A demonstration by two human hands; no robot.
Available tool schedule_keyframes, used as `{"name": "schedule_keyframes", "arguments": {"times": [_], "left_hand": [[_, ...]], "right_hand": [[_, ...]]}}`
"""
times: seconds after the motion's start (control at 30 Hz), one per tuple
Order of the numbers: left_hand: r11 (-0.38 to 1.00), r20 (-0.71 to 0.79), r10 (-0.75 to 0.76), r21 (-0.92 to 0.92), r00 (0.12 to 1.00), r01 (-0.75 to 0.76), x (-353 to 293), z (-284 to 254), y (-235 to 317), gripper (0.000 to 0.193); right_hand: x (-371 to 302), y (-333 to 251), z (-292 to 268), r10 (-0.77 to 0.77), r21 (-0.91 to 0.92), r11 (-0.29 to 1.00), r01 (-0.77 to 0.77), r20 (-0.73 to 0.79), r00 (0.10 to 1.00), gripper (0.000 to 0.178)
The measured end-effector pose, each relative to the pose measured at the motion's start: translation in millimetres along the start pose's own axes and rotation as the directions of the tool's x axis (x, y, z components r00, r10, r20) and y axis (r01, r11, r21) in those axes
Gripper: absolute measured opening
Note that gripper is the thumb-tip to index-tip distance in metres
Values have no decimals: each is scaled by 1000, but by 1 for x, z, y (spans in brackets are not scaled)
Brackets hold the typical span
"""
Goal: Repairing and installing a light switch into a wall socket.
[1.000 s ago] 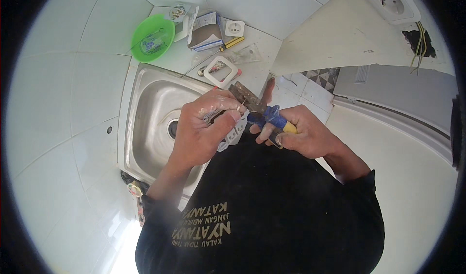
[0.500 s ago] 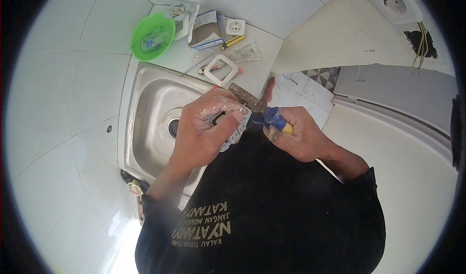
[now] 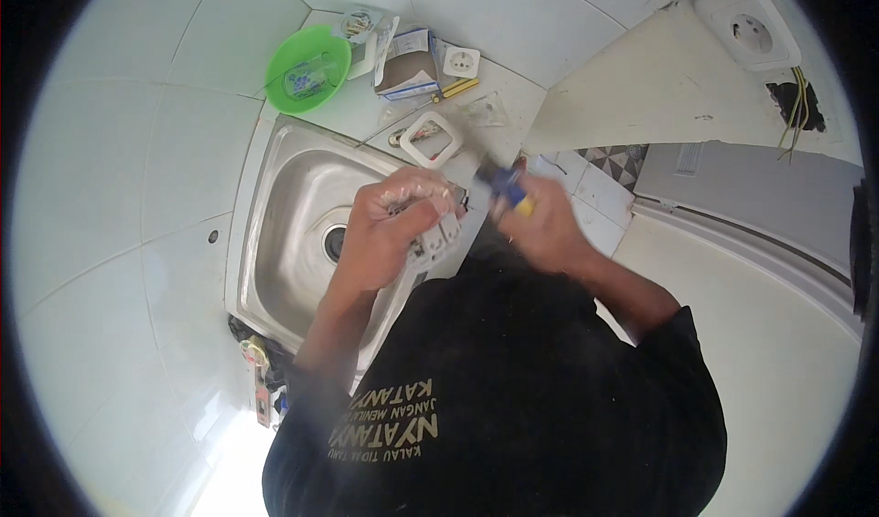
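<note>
Above the right edge of the sink, my left hand (image 3: 389,227) is closed around a white, ridged plastic electrical fitting (image 3: 438,241) with small openings in it. The thumb presses on the fitting, and a small dark end sticks out past the fingertips. Over to the right, my right hand (image 3: 542,224) grips pliers (image 3: 502,185) by their blue-and-yellow handles. Motion smears the pliers' head, so the state of the jaws is unclear. The pliers are apart from the fitting.
A steel sink (image 3: 259,233) lies at left. On the counter behind are a green bowl (image 3: 341,59), an opened box (image 3: 407,64), a square white frame (image 3: 409,155), a socket (image 3: 461,62) and a screwdriver (image 3: 460,87). Wires (image 3: 797,114) hang below a wall socket (image 3: 749,27).
My right hand has drawn the pliers back from the fitting, slightly up and to the right. My left hand still holds the fitting, which now shows more of its face.
</note>
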State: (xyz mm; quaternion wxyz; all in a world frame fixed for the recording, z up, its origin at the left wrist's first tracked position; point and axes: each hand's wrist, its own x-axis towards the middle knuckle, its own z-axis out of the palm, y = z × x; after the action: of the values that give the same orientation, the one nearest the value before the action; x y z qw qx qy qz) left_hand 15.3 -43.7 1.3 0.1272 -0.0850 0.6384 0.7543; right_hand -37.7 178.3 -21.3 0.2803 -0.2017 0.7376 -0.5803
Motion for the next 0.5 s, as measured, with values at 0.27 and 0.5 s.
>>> {"name": "schedule_keyframes", "arguments": {"times": [0.27,0.5], "left_hand": [[938,-47,-27,-348,999,9,-12,2,-2,16],[972,80,27,-235,996,-7,-12,-5,14,17]], "right_hand": [[24,-3,-49,-161,-302,936,180,89,983,17],[1,-39,-53,-193,-536,795,284,221,956,26]]}}
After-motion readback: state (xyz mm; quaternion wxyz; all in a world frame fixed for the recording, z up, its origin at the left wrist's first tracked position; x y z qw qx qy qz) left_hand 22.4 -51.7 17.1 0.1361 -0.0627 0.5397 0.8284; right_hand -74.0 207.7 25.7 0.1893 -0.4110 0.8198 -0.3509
